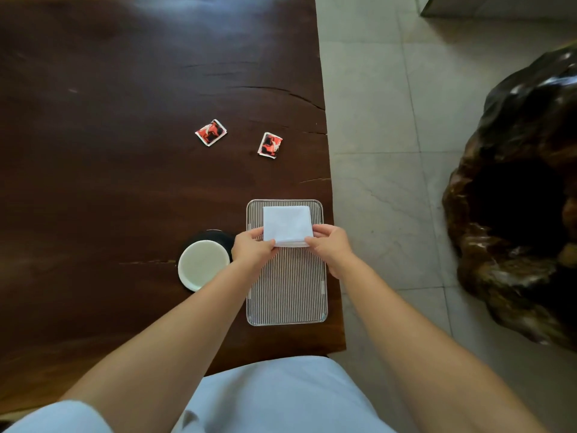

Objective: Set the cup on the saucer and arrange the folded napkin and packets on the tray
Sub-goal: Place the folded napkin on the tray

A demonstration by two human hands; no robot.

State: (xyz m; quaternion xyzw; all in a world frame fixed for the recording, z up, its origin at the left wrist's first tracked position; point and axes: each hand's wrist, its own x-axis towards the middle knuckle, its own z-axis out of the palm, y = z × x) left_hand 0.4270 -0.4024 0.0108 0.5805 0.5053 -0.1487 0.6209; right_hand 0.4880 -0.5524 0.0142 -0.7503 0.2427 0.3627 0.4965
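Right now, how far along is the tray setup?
Done: the cup looks set on the dark saucer. In hand: left grip and right grip pinch the folded napkin by its near edge over the far end of the tray. Left: the left packet and right packet lie on the table beyond the tray.

The tray (287, 292) lies at the right edge of the worktop (93, 151), the napkin (286, 225) on its far end. Just left, the cup (203, 264) sits on the saucer (218, 236). Behind, the left packet (211, 132) and right packet (270, 145) lie apart.
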